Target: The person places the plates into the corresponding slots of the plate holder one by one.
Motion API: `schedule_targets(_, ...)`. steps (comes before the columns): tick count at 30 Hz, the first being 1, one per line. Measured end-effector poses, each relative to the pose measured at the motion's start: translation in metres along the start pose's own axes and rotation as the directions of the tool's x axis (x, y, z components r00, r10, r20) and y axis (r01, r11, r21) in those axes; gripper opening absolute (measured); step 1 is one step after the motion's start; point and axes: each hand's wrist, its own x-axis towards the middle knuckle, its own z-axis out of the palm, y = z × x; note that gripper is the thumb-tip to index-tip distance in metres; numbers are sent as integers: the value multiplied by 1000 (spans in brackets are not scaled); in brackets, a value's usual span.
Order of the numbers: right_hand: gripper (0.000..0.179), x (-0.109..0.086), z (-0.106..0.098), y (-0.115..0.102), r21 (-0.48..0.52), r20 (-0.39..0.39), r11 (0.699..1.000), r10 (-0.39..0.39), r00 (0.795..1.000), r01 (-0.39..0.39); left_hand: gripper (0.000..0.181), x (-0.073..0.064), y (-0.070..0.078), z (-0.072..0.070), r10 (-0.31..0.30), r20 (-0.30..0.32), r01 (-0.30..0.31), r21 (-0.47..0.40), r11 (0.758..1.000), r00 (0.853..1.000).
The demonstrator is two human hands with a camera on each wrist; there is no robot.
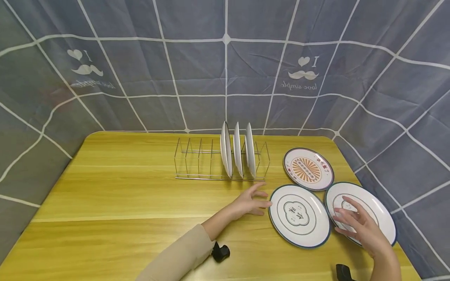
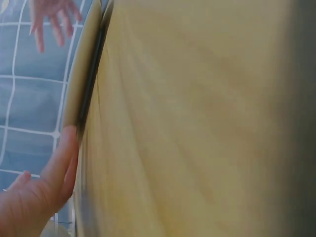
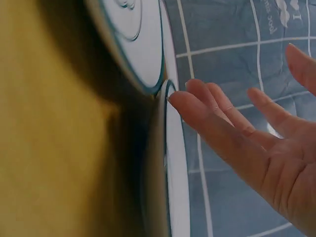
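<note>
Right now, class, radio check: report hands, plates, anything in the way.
Left hand open, at rim of front-left plate. Right hand open, over front-right plate. Three plates standing in rack. Nothing visibly blocking.

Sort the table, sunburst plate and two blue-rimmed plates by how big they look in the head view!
1. Table
2. Left blue-rimmed plate, right blue-rimmed plate: too alike to rank; the right hand partly covers the latter
3. Sunburst plate

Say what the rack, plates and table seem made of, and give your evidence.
Rack: metal, probably steel; thin, silvery, shiny wires. Plates: probably glazed ceramic; smooth, glossy white surfaces, though melamine is possible. Table: yellowish wood or printed laminate; grain streaks show, but not which.
</note>
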Motion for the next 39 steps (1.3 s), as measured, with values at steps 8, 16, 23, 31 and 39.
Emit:
schedule_targets(8, 33, -14, 7, 19, 95, 29, 994, 48, 998, -50, 66, 17, -3, -5, -99, 136, 116, -124, 985, 986)
schedule_targets(16, 33, -12, 16, 18, 32, -27, 989, 146, 989, -145, 63, 22, -3, -7, -128, 198, 153, -116, 981, 972)
schedule_targets(23, 45, -10, 22, 17, -55, -45, 980, 188, 981, -191, 67, 22, -5, -5, -139, 166, 157, -100, 983, 976)
schedule_targets(31, 59, -2, 32, 15, -134, 4, 967, 219, 976, -217, 72, 18, -10, -4, -102, 159, 117, -89, 989, 982)
schedule_targets(39, 65, 7, 38, 16, -168, 26, 962, 223, 975, -215, 76, 14, -10, -11, -80, 207, 117, -173, 978, 975)
